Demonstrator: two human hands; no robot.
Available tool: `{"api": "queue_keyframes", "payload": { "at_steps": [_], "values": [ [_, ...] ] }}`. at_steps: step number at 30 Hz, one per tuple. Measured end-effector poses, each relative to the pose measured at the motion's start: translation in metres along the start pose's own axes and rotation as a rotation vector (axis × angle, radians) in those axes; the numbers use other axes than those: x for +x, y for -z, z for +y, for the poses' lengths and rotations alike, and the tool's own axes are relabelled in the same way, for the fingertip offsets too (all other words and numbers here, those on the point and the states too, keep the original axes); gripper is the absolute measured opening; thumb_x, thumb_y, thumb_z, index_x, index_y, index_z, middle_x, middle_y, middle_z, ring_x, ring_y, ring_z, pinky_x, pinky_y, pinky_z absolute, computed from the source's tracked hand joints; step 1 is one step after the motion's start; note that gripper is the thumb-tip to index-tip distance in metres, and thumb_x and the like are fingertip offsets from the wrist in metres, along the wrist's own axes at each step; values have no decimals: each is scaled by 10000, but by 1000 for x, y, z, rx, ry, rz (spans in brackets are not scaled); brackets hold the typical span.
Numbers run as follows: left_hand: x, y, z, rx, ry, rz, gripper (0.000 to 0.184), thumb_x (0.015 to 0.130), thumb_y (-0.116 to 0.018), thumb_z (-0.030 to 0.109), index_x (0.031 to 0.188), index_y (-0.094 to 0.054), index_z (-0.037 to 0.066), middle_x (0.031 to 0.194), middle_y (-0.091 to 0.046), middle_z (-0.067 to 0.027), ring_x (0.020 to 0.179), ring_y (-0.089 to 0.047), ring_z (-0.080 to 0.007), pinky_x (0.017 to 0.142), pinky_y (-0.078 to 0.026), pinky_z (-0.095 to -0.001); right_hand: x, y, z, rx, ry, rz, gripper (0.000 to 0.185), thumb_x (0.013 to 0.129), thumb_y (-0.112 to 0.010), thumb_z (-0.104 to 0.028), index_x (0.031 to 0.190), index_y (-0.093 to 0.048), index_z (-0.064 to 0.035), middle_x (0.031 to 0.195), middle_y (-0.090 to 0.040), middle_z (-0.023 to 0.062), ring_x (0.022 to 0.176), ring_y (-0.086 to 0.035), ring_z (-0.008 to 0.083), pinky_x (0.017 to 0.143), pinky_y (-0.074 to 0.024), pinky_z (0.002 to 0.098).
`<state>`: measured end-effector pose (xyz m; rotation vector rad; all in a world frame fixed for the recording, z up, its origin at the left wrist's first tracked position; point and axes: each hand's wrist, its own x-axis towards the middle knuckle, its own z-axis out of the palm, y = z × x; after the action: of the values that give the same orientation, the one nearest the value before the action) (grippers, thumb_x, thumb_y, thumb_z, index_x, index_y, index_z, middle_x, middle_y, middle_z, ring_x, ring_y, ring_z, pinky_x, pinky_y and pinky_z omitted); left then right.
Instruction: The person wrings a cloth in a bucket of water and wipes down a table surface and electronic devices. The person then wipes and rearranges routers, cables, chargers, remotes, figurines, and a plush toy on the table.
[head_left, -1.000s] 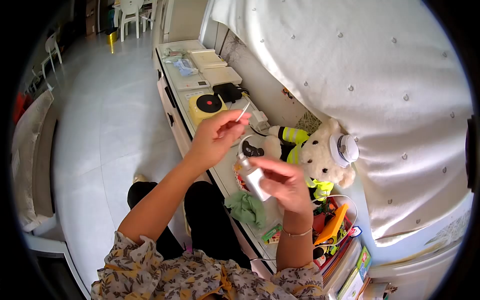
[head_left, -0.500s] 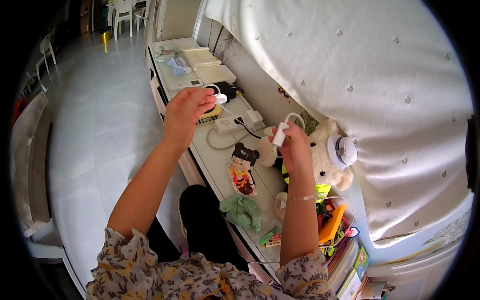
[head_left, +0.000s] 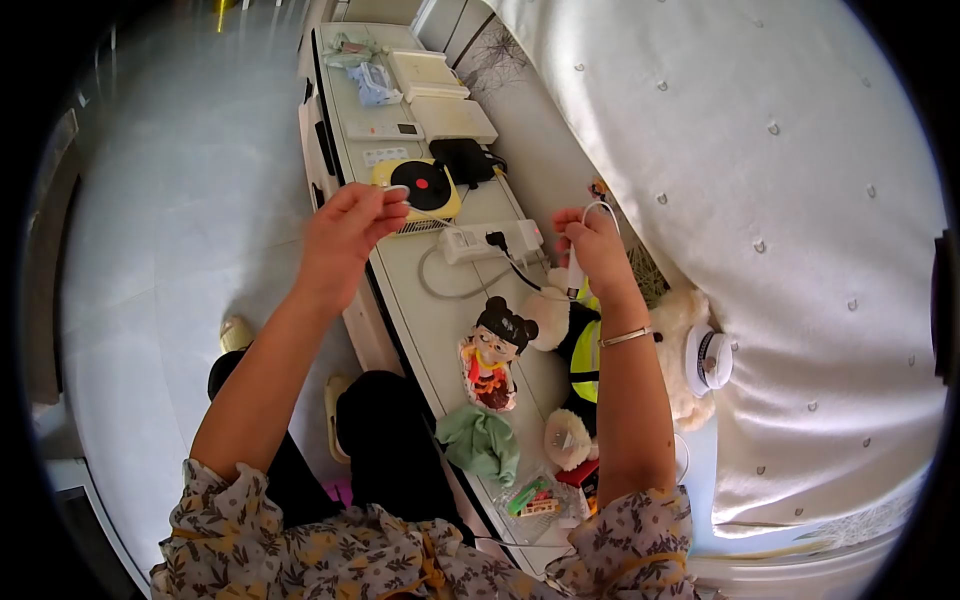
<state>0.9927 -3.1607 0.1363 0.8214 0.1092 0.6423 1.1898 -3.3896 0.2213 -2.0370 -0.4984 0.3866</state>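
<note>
My left hand (head_left: 345, 235) pinches a thin white cable (head_left: 428, 213) near the front edge of a yellow device (head_left: 443, 197) with a black disc. My right hand (head_left: 600, 240), farther right above the stuffed bear, closes around a white adapter (head_left: 575, 275) with a white cable looping over the fingers. Between my hands, a white power strip (head_left: 470, 243) with a black plug in it lies on the cabinet (head_left: 415, 290). Below it are a figurine (head_left: 490, 360) with black hair buns and a green cloth (head_left: 480, 443).
The stuffed bear (head_left: 685, 330), in a reflective vest and white cap, lies at the right, partly behind my right arm. White boxes (head_left: 450, 118), a black box (head_left: 462, 160) and a wipes pack (head_left: 373, 84) stand farther back. A white quilted cloth (head_left: 760, 240) hangs at the right.
The view has tilted down and shifted. My hands have moved farther apart, the left to the yellow device and the right away from the figurine, the adapter still held.
</note>
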Motion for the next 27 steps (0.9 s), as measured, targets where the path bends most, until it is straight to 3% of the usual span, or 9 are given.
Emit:
{"api": "queue_keyframes", "payload": {
  "at_steps": [4,7,9,16,20,22,24,25,27],
  "values": [
    [16,-28,-5,135,11,-218,186,985,-536,211,1008,-605,40,1110,-644,-84,985,-618,-137,881,-496,-293,11,7,25,-257,-108,-25,279,795,-508,-34,1044,-631,-3,891,-620,50,668,-544,109,529,-450,266],
    [34,-60,-16,287,45,-391,197,980,-529,217,990,-623,45,1073,-649,-39,930,-599,-109,824,-475,-268,3,-3,31,-190,14,58,318,773,-538,22,1073,-642,-2,843,-631,43,658,-549,108,542,-439,250],
    [49,-82,-29,353,133,-493,210,968,-535,236,978,-631,50,1027,-646,-14,866,-573,-95,770,-455,-251,-13,-13,11,260,113,53,322,783,-589,43,1097,-644,-5,804,-643,32,671,-555,95,563,-425,229],
    [86,-123,-84,444,261,-714,213,952,-534,228,981,-630,40,912,-651,-21,757,-578,-103,675,-462,-257,-8,-6,38,138,137,72,260,818,-670,-53,1072,-649,0,843,-659,18,691,-552,77,593,-425,222],
    [74,-119,-102,389,193,-420,221,927,-543,210,974,-641,17,856,-661,-37,700,-605,-116,602,-478,-265,-4,-7,45,208,144,218,136,844,-666,-105,946,-645,-17,820,-675,36,682,-622,104,583,-451,243],
    [76,-95,-122,766,203,-235,225,891,-571,192,956,-661,-3,819,-666,-50,642,-625,-130,563,-495,-279,-1,-6,53,206,96,310,121,842,-666,-120,900,-641,-16,800,-681,47,677,-645,116,581,-465,259],
    [77,-65,-148,892,326,-352,223,869,-583,174,967,-672,-6,809,-674,-64,617,-630,-136,571,-502,-284,11,-1,76,-112,132,296,163,824,-678,-165,850,-641,-8,770,-691,117,664,-684,229,599,-504,334],
    [76,-59,-150,1009,447,-467,227,847,-596,156,978,-682,-8,798,-681,-77,592,-635,-141,580,-510,-288,14,-2,82,-109,131,294,163,824,-678,-165,850,-641,-8,770,-691,117,664,-684,229,599,-504,334],
    [68,-52,-157,1084,432,-510,240,833,-600,134,1010,-691,0,792,-688,-89,581,-640,-148,583,-515,-291,20,-6,93,-552,112,403,136,791,-658,-127,784,-622,4,810,-698,167,672,-691,213,613,-519,344]
  ]
}}
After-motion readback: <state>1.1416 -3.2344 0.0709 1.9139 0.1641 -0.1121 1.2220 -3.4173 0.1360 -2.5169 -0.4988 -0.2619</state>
